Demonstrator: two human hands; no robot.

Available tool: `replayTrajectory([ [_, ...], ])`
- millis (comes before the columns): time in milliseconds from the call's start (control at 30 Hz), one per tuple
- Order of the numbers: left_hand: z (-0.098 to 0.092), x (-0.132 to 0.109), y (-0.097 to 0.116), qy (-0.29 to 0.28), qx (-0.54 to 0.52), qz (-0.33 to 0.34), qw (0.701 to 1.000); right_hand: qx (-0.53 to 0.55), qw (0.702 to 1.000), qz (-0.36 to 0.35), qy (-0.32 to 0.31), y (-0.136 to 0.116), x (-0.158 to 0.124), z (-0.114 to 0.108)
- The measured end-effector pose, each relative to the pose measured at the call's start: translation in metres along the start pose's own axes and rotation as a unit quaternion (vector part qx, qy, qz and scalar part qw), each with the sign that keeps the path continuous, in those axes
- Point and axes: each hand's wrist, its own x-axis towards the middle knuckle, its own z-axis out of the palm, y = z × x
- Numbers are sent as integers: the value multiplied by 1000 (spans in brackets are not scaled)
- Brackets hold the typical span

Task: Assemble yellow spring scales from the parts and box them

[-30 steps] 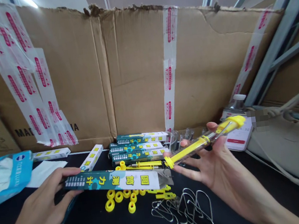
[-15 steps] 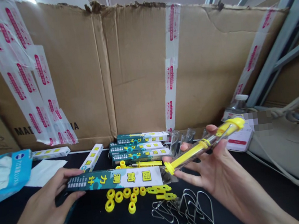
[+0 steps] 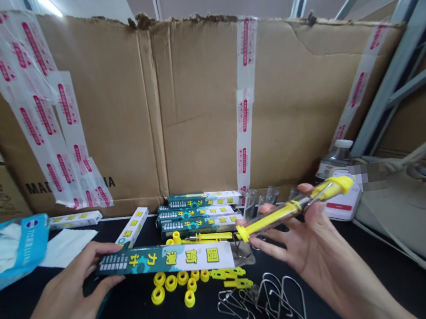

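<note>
My left hand point(image 3: 71, 288) grips the left end of a long green-and-white printed box point(image 3: 171, 259), held level above the black table, its open right end facing the other hand. My right hand point(image 3: 309, 243) holds a clear tube with yellow parts point(image 3: 291, 209), a cylinder spring scale, tilted up to the right. The tube's lower yellow end sits right at the box's open mouth. Below the box lie several yellow rings point(image 3: 174, 284), yellow flat clips point(image 3: 231, 277) and bent wire hooks point(image 3: 265, 303).
Several matching boxes point(image 3: 200, 214) are stacked behind, against a tall taped cardboard wall point(image 3: 191, 105). A blue tissue pack point(image 3: 10, 251) and white paper lie at the left. A white device point(image 3: 342, 203) and a small bottle point(image 3: 333, 157) stand at the right, beside metal racking.
The tube has tilted flatter and its lower end has come closer to the box's open end. The box shifted slightly right and down.
</note>
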Motion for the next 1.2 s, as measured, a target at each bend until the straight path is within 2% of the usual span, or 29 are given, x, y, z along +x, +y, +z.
replayTrajectory([
  [233, 6, 2, -6, -15, 13, -3, 1000, 6, 1000, -13, 23, -6, -2, 3],
  [500, 4, -7, 7, -12, 21, 20, 1000, 17, 1000, -2, 24, -6, -6, 6],
  [667, 10, -7, 2, -16, -5, 14, 1000, 14, 1000, -2, 5, -6, -6, 2],
  [867, 11, -8, -4, -20, -11, 27, 999, 12, 999, -27, 20, -8, -3, 2],
  [1033, 12, -8, -8, -16, -3, 30, 999, 5, 999, -35, 27, -6, -2, 0],
  [1200, 14, -7, -2, 2, -14, 18, 1000, 4, 999, -43, 29, -6, -4, -1],
])
